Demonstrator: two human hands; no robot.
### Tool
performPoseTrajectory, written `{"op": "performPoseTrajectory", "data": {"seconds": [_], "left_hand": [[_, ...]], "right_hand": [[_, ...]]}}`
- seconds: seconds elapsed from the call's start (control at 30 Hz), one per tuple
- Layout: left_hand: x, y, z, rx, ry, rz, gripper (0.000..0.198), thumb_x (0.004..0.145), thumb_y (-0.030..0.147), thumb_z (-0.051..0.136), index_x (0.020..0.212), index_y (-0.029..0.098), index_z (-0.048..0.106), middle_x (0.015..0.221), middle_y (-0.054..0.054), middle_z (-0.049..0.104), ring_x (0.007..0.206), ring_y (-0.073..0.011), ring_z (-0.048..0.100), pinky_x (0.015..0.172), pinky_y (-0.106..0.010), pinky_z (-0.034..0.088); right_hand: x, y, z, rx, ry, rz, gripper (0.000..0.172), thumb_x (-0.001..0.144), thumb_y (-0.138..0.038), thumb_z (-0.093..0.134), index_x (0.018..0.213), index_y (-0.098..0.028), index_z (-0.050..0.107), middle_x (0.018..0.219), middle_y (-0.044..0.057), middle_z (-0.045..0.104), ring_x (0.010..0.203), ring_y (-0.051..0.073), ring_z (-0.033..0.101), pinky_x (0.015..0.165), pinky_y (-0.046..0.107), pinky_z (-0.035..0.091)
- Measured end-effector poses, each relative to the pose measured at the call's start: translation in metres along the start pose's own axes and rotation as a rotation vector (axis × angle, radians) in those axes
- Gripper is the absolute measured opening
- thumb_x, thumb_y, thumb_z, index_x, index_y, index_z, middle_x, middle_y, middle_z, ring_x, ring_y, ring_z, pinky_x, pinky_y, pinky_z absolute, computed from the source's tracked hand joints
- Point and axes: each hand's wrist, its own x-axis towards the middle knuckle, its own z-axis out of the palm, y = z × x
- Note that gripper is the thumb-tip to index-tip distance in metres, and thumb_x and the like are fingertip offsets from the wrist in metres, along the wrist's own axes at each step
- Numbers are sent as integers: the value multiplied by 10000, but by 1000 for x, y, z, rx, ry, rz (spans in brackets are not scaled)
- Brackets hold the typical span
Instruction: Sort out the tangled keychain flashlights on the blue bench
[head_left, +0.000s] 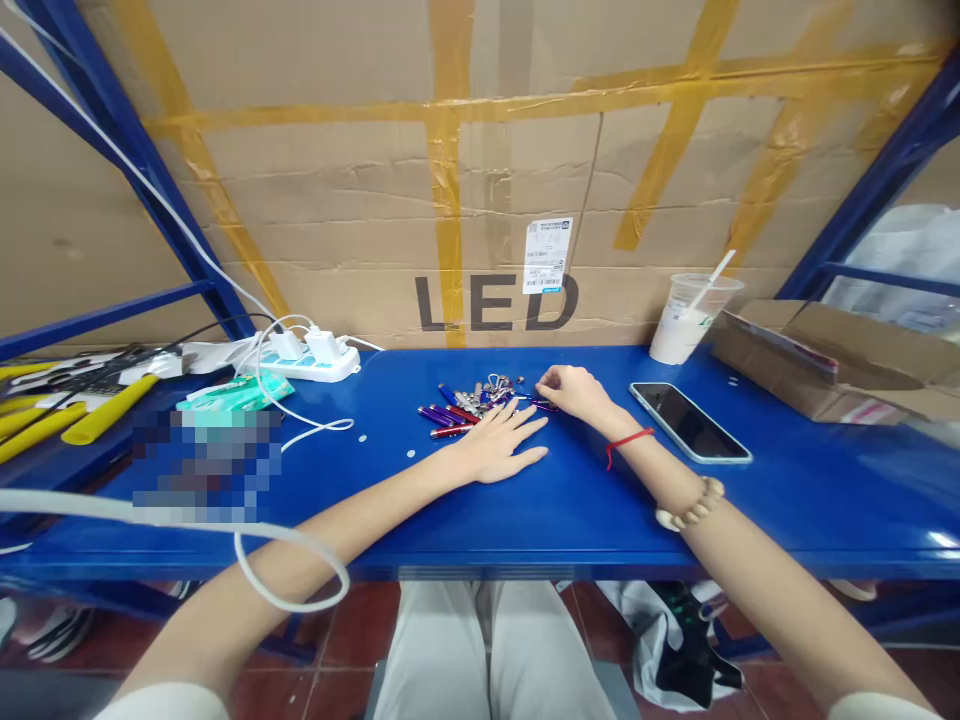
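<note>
A pile of small metal tubes (448, 416) in red, blue and purple, with silver clasps among them, lies on the blue table (420, 515). My left hand (499, 440) is open, palm down with fingers spread, over the pile's near right part. Its fingertips reach in among the tubes and hide some of them. At the pile's right edge, my right hand (579, 394) has its fingers curled together. A dark slim piece shows under its fingertips. Whether anything is pinched there, I cannot make out.
A phone (690, 422), a plastic cup with a straw (681, 325) and an open carton (810, 375) are on the right. Left are a power strip (326, 368), loose white cable, a green packet (236, 395) and yellow-handled tools (112, 412). A large cardboard box (337, 230) backs the table.
</note>
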Motion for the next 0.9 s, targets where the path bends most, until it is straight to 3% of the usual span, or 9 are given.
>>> {"op": "performPoseTrajectory", "data": {"seconds": [0.1,0.2,0.27,0.37,0.47,0.57,0.77,0.9], "left_hand": [[-9,-2,-1,126,184,-14,555,922,455,296,1408,187,320,1508,-95,239,1409,-299,78,1122,-471,137],[-24,-5,-9,276,340,-39,426,903,314,390,1292,155,463,1400,-152,400,1339,-322,277,1059,-468,253],[-34,-12,-17,307,343,-154,390,874,338,445,1178,109,533,1250,-190,502,1186,-338,447,961,-468,353],[-45,-31,-31,242,258,-235,432,806,427,546,1108,117,555,1113,-171,555,1056,-333,520,880,-465,405],[-48,-54,-39,51,134,-111,346,820,351,553,1106,157,553,1018,-113,588,951,-245,567,806,-360,454],[-46,-68,-42,-36,105,-24,259,821,223,551,1070,160,585,919,-78,620,828,-190,588,767,-310,461],[-45,-65,-38,-69,185,65,307,822,135,516,1117,162,599,926,-81,645,879,-192,600,805,-318,463],[-39,-58,-45,-267,404,58,347,815,146,523,1154,156,600,897,-67,610,848,-172,601,826,-328,479]], "right_hand": [[-9,-8,-9,-100,24,115,215,810,-279,527,916,-159,671,959,132,693,905,271,647,728,333,472],[-16,-18,-8,-90,-72,103,186,799,-254,545,882,-155,678,905,133,697,826,241,664,678,293,469],[-18,-24,-1,-26,-92,7,167,793,-253,562,867,-155,676,870,109,703,791,210,665,656,261,462],[-18,-31,10,83,-52,-162,142,790,-256,577,843,-166,673,844,62,711,788,177,659,659,234,452],[-18,-34,12,161,19,-234,138,788,-287,582,811,-192,679,846,27,715,757,155,652,627,225,444],[-20,-35,6,164,147,-212,136,770,-317,601,785,-218,693,874,9,711,715,150,641,585,233,431],[-22,-37,2,272,326,-289,121,763,-306,622,751,-216,702,788,-9,716,643,129,635,578,235,453],[-22,-37,4,400,392,-442,111,777,-273,625,776,-194,704,774,7,715,622,119,636,585,224,496]]}}
